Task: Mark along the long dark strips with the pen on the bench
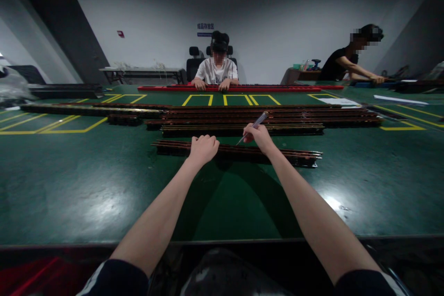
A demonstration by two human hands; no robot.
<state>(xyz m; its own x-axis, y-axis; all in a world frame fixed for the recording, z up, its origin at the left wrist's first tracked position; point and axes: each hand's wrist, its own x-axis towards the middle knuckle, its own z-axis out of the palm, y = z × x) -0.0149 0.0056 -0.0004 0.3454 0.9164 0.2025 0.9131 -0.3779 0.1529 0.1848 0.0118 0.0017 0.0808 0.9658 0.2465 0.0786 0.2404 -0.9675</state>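
A long dark strip with reddish and brassy lines (294,155) lies across the green table in front of me. My left hand (203,147) is closed, its fingers curled down on the strip's near-left part. My right hand (258,136) is closed on a slim screwdriver (255,126) with a clear handle; the tip points down at the strip between my two hands. Both forearms reach forward from the near edge.
Several more long dark strips (243,120) lie stacked just beyond. Yellow marked boxes (197,99) cover the green table (69,185). A person in white (217,71) sits opposite at a red strip (166,88). Another person in black (347,62) works at far right.
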